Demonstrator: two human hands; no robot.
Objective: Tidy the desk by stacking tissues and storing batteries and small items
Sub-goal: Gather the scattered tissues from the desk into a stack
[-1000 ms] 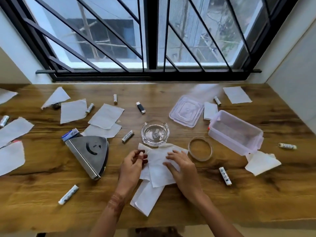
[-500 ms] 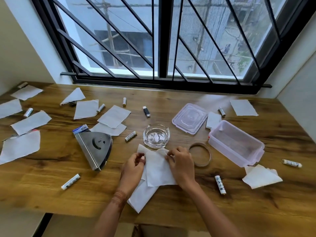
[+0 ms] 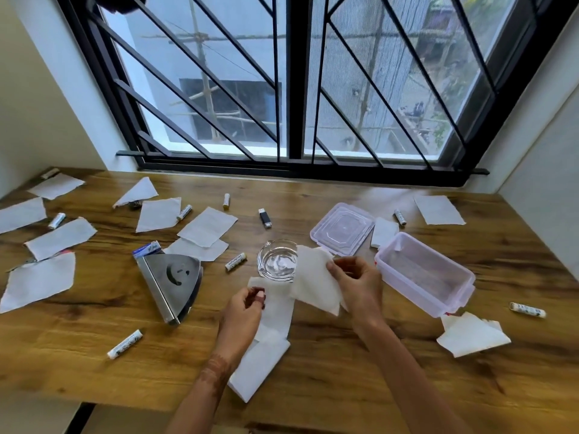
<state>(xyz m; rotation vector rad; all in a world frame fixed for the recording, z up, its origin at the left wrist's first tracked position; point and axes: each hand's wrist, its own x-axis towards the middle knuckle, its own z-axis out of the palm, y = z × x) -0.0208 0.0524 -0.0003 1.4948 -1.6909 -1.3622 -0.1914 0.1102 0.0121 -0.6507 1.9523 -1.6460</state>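
Observation:
My right hand (image 3: pixel 358 285) pinches a white tissue (image 3: pixel 313 278) by its upper edge and holds it lifted above the desk, in front of the glass ashtray (image 3: pixel 277 260). My left hand (image 3: pixel 242 314) hovers with fingers curled over two tissues (image 3: pixel 272 327) lying near the desk's front edge; whether it pinches one I cannot tell. Several white batteries lie scattered: one (image 3: pixel 235 261) left of the ashtray, one (image 3: pixel 124 343) at the front left, one (image 3: pixel 527 310) at the right. An open clear plastic box (image 3: pixel 424 274) stands to the right, its lid (image 3: pixel 342 228) behind it.
Several loose tissues (image 3: pixel 206 227) cover the left half of the wooden desk (image 3: pixel 344 371). A metal napkin holder (image 3: pixel 174 285) lies left of my hands, and a USB stick (image 3: pixel 264 218) sits toward the window. A crumpled tissue (image 3: pixel 471 336) lies at the front right.
My right hand has lifted the top tissue off the pile and carried it up and to the right. My left hand has stayed over the remaining tissues. The view has tilted up.

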